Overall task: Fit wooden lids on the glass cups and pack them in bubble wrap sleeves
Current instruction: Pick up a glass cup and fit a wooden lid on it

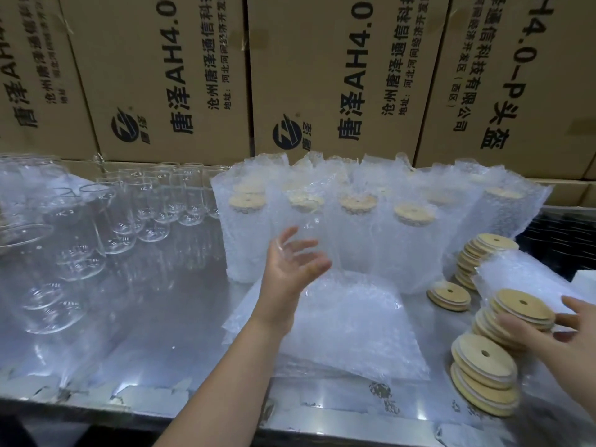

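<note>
The left hand (295, 262) is held wide, fingers spread, gripping nothing, just in front of a row of lidded cups in clear bubble wrap sleeves (348, 240). These stand upright, long axis vertical, lids facing up. Flat empty bubble wrap sleeves (348, 321) lie stacked below the hand. The right hand (558, 333) is blurred at a leaning stack of round wooden lids with centre holes (521, 306); its grip cannot be determined. Bare clear glass cups (151, 204) stand mouth-up at left on the steel table (154, 317).
</note>
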